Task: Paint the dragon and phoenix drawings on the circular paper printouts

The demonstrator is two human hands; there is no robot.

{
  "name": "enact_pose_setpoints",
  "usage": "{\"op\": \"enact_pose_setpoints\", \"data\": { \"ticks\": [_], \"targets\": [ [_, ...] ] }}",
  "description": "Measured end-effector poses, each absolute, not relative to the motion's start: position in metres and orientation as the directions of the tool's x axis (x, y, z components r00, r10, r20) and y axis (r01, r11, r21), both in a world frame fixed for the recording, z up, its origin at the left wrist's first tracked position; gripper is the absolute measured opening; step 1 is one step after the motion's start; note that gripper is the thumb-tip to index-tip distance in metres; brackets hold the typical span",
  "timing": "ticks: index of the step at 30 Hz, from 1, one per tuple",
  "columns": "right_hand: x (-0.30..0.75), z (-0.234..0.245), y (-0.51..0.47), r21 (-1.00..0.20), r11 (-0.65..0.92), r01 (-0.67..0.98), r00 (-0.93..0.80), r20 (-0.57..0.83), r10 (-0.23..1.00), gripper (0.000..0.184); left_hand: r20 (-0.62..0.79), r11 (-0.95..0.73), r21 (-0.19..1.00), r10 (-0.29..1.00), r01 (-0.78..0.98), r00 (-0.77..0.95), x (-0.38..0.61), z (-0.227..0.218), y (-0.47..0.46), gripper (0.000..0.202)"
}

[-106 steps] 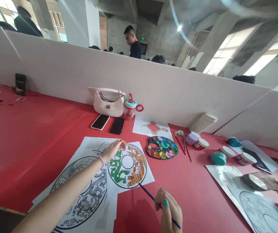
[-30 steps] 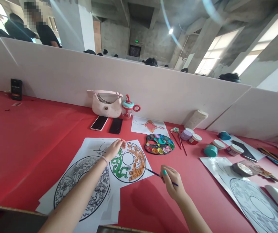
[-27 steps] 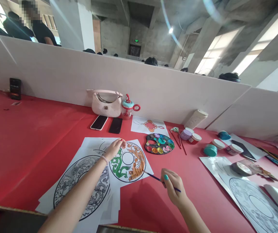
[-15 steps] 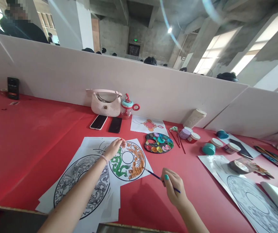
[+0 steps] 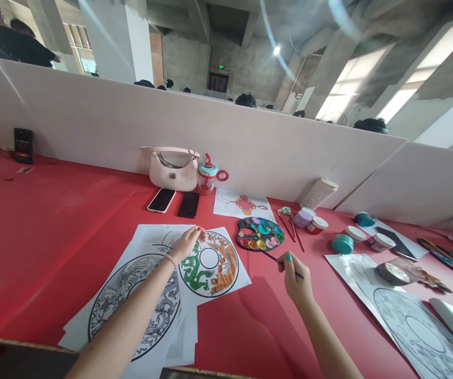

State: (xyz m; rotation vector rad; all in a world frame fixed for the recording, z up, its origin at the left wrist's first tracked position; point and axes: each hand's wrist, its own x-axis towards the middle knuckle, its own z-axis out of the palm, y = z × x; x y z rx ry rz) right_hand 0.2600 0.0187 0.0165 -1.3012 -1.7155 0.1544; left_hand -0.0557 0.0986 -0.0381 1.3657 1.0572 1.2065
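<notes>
My right hand (image 5: 296, 275) is closed round a thin dark-blue paintbrush (image 5: 272, 257), its tip at the lower edge of the paint palette (image 5: 246, 241). The dark palette holds wells of several colours. My left hand (image 5: 189, 243), a bracelet at its wrist, lies with loosely stretched fingers on the upper left of a round drawing (image 5: 224, 281). That drawing shows a green dragon and an orange phoenix-like figure around a blank centre circle. Under my left forearm lies a larger uncoloured round line drawing (image 5: 110, 300) on stacked sheets, partly hidden by the arm.
Behind the sheets are two phones (image 5: 162, 200), a pink handbag (image 5: 174, 171) and a cup with a red straw (image 5: 208, 176). Paint jars (image 5: 343, 243), loose brushes (image 5: 292, 226), tape (image 5: 392, 272) and another line drawing (image 5: 408, 321) lie right. A white partition (image 5: 250, 142) borders the red table.
My right hand has moved the brush from the orange figure up and right to the palette's edge. My left hand stays on the drawing. A person behind the partition has shifted left.
</notes>
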Motion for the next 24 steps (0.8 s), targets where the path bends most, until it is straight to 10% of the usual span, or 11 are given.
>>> {"op": "enact_pose_setpoints", "data": {
  "ticks": [7,24],
  "targets": [
    [0.256,0.019,0.031,-0.45,0.484,0.75,-0.128,0.619,0.775,0.041,0.127,-0.129,0.992,0.983,0.008,0.133,-0.055,-0.033,0.096,0.038],
    [0.224,0.017,-0.039,-0.662,0.573,0.484,-0.139,0.588,0.797,0.041,0.114,-0.118,0.993,0.983,0.024,0.141,-0.055,-0.03,0.095,0.038]
  ]
}}
